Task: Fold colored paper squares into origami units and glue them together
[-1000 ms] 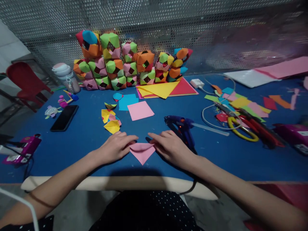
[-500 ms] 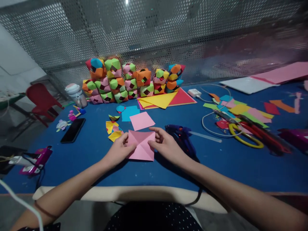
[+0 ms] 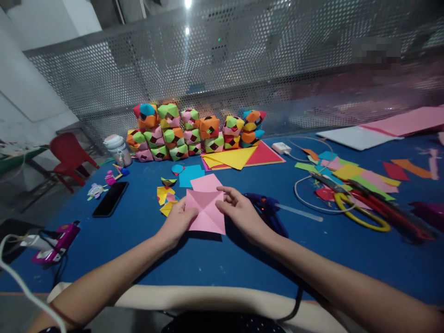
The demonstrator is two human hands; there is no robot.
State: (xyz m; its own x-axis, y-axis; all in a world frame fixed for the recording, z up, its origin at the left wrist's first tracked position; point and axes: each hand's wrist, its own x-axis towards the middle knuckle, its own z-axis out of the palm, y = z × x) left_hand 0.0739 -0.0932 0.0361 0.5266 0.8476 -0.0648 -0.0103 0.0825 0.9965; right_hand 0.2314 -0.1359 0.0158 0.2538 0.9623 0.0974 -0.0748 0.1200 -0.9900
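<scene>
A square sheet of pink paper (image 3: 206,215) with crossing diagonal creases is held just above the blue table. My left hand (image 3: 176,221) pinches its left edge, thumb on top. On the right edge my right hand (image 3: 243,212) grips it with the thumb, the index finger stretched along the upper corner. Behind it, partly covered, lies a second pink sheet (image 3: 206,182). Blue paper squares (image 3: 191,175) and folded yellow paper pieces (image 3: 163,194) are near my left hand. A dark blue glue gun (image 3: 268,210) with a clear glue stick lies right of my right hand.
Stacked multicoloured paper cubes (image 3: 173,137) line the back, beside yellow and red sheets (image 3: 267,155). Scissors with yellow handles (image 3: 364,217), paper scraps (image 3: 350,173) and a white cable (image 3: 296,189) lie right. A phone (image 3: 110,200), jar (image 3: 118,150) and purple power strip (image 3: 58,243) stand left.
The view has tilted up slightly, so the table sits lower in the picture. Both hands keep hold of the pink paper, which now overlaps the sheet behind it.
</scene>
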